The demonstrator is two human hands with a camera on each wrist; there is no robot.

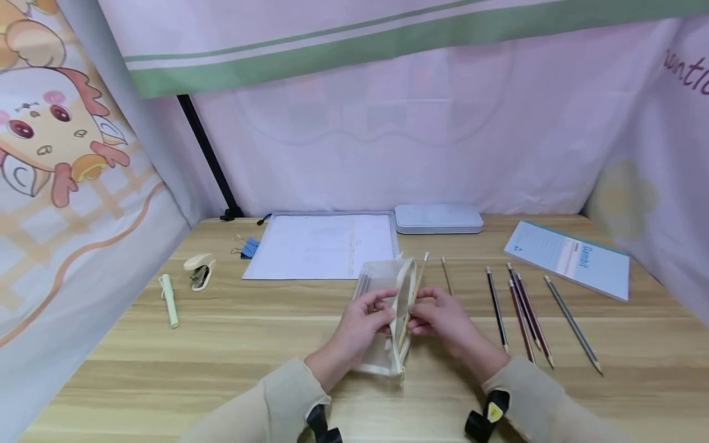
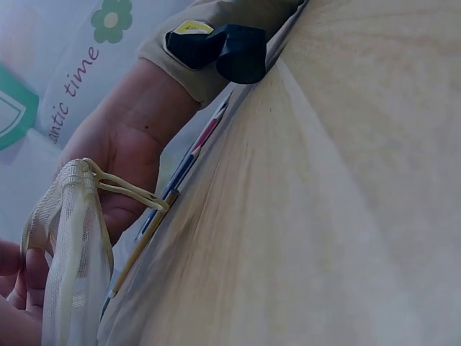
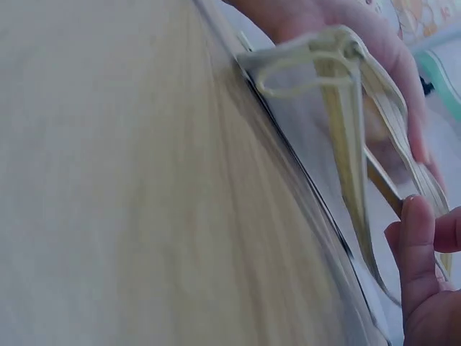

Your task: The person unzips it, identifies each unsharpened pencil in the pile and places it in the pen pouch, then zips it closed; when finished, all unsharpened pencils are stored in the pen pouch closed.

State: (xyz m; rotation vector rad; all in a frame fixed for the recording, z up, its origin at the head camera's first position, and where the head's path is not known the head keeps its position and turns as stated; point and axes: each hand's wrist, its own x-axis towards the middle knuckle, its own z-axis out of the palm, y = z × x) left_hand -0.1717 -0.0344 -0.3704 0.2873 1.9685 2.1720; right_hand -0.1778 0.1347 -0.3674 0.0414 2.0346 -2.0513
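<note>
A white mesh zip pouch (image 1: 382, 274) lies in front of me with its mouth open to the right, some pencils showing through its far left part. My left hand (image 1: 354, 326) grips the pouch by its left zip edge. A yellow pencil (image 1: 421, 277) stands slanted in the mouth, pinched between thumb and fingers of my right hand (image 1: 445, 317). In the right wrist view the lower part of this pencil (image 3: 384, 186) runs down inside the opening. A cord loop (image 2: 130, 191) hangs from the pouch's near end in the left wrist view.
Several dark pencils (image 1: 520, 301) and a grey-green pencil (image 1: 573, 323) lie at right, another pencil (image 1: 446, 275) behind my right hand. Farther back are a blue notepad (image 1: 570, 258), a flat case (image 1: 439, 219) and papers (image 1: 327, 246). A blue clip (image 1: 250, 248), stapler (image 1: 200, 271) and green pen (image 1: 169, 301) lie left.
</note>
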